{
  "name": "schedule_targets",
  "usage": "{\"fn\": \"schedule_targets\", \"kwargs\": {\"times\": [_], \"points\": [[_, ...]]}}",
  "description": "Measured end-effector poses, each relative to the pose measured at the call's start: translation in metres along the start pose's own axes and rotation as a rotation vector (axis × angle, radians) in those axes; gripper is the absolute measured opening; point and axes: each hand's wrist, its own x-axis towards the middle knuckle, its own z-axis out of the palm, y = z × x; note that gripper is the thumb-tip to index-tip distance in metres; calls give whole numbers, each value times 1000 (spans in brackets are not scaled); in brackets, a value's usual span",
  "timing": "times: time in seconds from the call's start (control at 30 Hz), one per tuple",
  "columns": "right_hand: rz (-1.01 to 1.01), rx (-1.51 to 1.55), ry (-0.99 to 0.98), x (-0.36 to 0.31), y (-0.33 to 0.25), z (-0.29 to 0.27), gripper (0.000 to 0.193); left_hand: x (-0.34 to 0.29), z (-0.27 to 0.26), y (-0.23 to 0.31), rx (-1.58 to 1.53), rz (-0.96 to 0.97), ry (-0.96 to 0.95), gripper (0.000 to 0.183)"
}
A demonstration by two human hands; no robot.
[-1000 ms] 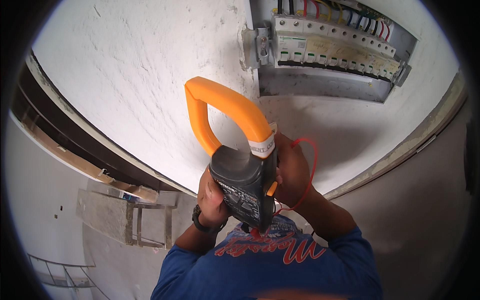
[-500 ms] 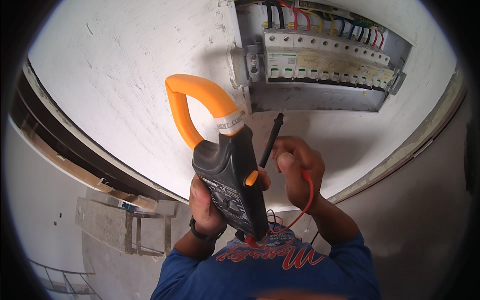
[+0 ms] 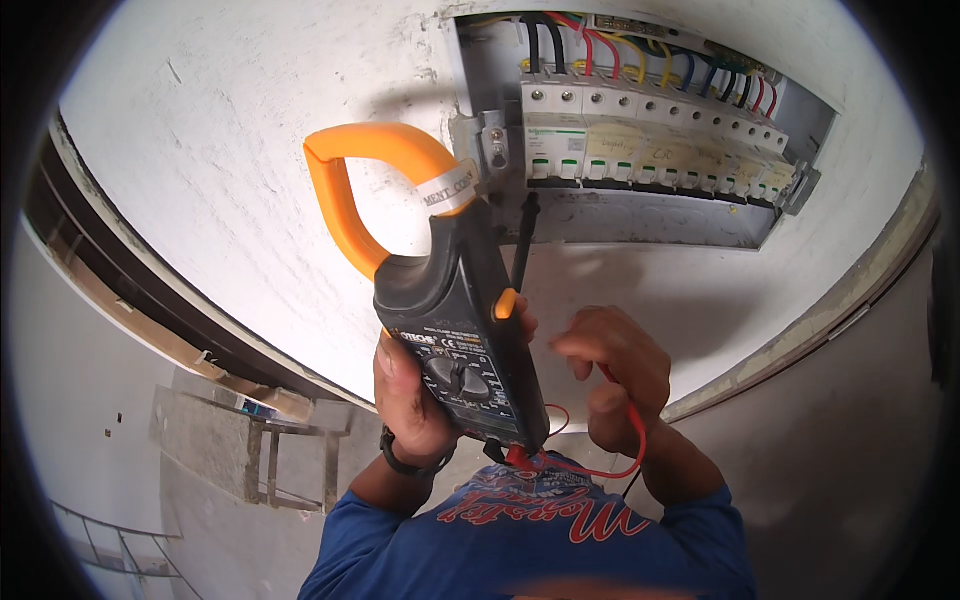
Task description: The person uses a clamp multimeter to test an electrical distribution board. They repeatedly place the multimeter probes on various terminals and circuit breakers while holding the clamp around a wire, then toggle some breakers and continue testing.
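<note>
The clamp meter (image 3: pixel 462 320) is in the left hand (image 3: pixel 410 410), in front of the person's chest and below the breaker box (image 3: pixel 640 225); the body leans to the left, with the orange clamp ring (image 3: pixel 385 140) uppermost and apart from the wires (image 3: pixel 605 55). The left hand is closed around the lower body; its thumb lies along the left edge, and fingertips show at the right edge, below the orange lever (image 3: pixel 505 304); the rotary dial (image 3: pixel 458 378) faces the camera.

A black probe (image 3: pixel 524 240) projects upward from behind the meter, beside those fingertips; whether they grip it cannot be told. The right hand (image 3: pixel 625 370) is apart from the meter, to its right, with narrow, curled fingers around the upper end of the red lead (image 3: pixel 640 435); whether a second probe is inside the fist cannot be told. The lead loops down toward the plugs at the meter base.

The breakers (image 3: pixel 650 160) stand in one row inside the box; the wires enter above them; a watch (image 3: pixel 400 460) encircles the left wrist.
</note>
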Motion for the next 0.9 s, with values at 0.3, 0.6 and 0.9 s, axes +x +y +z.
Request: {"fn": "schedule_targets", "kwargs": {"times": [0.3,0.6,0.9], "points": [[-173,-276,-66,40,-5,-53,48,9,7,-8,40,80,-54,84],[-455,-386,-47,116,11,-42,40,10,27,-10,151,49,156,89],[-530,-531,-24,134,22,-37,26,8,20,-11,86,12,148,91]]}}
